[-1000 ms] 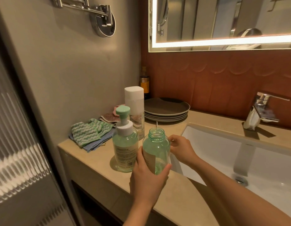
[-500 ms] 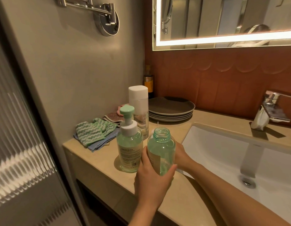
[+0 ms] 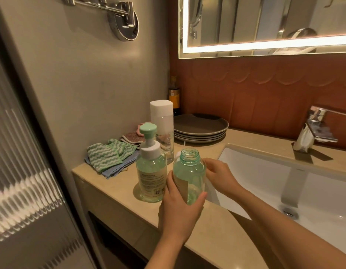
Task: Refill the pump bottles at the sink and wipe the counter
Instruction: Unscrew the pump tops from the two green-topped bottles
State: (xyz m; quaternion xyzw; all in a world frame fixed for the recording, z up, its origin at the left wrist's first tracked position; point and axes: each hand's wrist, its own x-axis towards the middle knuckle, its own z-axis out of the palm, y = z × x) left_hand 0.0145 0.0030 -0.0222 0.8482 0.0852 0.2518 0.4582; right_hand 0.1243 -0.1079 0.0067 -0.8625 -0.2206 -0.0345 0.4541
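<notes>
While left hand [image 3: 180,209] fingers wrap the uncapped bottle [image 3: 188,170], right hand [image 3: 221,176] fingers curl beside it, grasp unclear.

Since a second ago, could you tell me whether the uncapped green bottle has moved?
No: the uncapped bottle sits just as close beside the pump bottle on the counter as before.

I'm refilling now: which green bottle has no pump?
The clear green plastic bottle in the left hand: its neck is open. The other green bottle carries a mint pump.
</notes>
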